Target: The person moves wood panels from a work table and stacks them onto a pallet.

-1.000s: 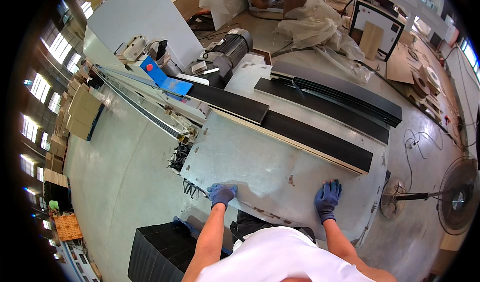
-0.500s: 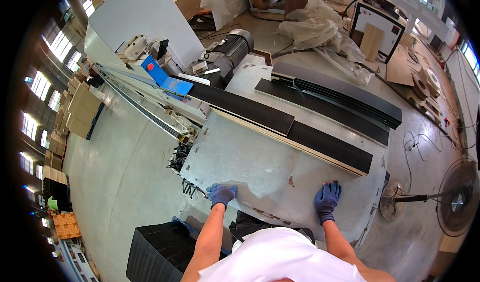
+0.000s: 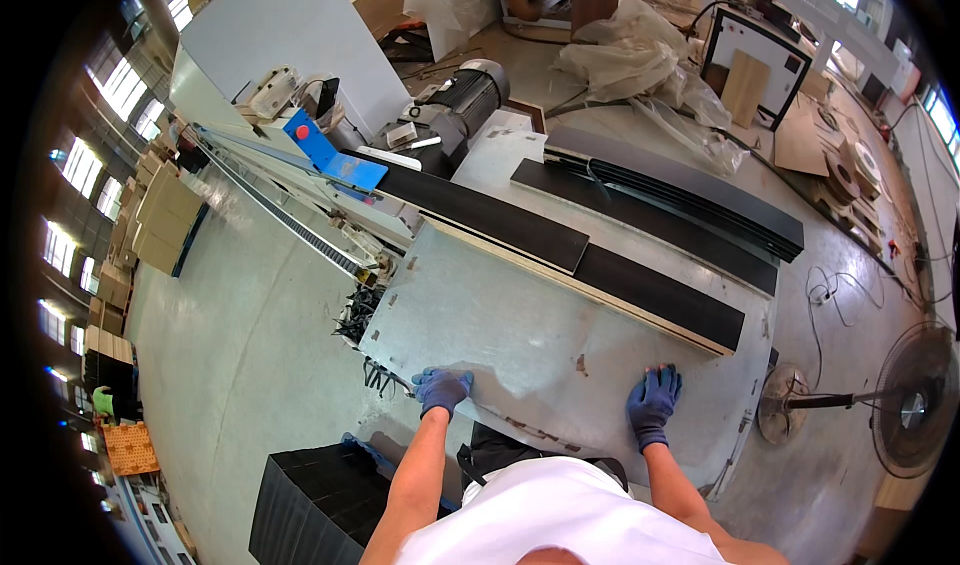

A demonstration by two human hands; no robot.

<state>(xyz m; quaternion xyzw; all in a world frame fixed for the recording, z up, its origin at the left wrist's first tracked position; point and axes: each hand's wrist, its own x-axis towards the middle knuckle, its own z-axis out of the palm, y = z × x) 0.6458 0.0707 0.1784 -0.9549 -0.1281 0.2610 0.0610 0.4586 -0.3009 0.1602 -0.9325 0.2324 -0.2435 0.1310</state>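
My left hand [image 3: 442, 389], in a blue work glove, rests on the near left edge of the grey metal table [image 3: 490, 315]. Its fingers lie over the surface and nothing shows in them. Toward the table's near right side, my gloved right hand [image 3: 655, 402] lies flat with fingers stretched forward. Beyond both hands, black boards with pale wood edges [image 3: 660, 298] run diagonally from the machine toward the right. Neither hand touches them. Farther back lie a single black board [image 3: 650, 223] and a stack of dark boards [image 3: 680, 190] bound with a strap.
A blue control panel with a red button [image 3: 303, 133] sits on the machine at the left, near an electric motor [image 3: 470, 90]. A black stack [image 3: 310, 500] stands by my left arm. At the right is a floor fan [image 3: 912, 405], with cables on the floor.
Both hands stay in place on the table, and the boards lie as before. My head view has shifted very slightly.
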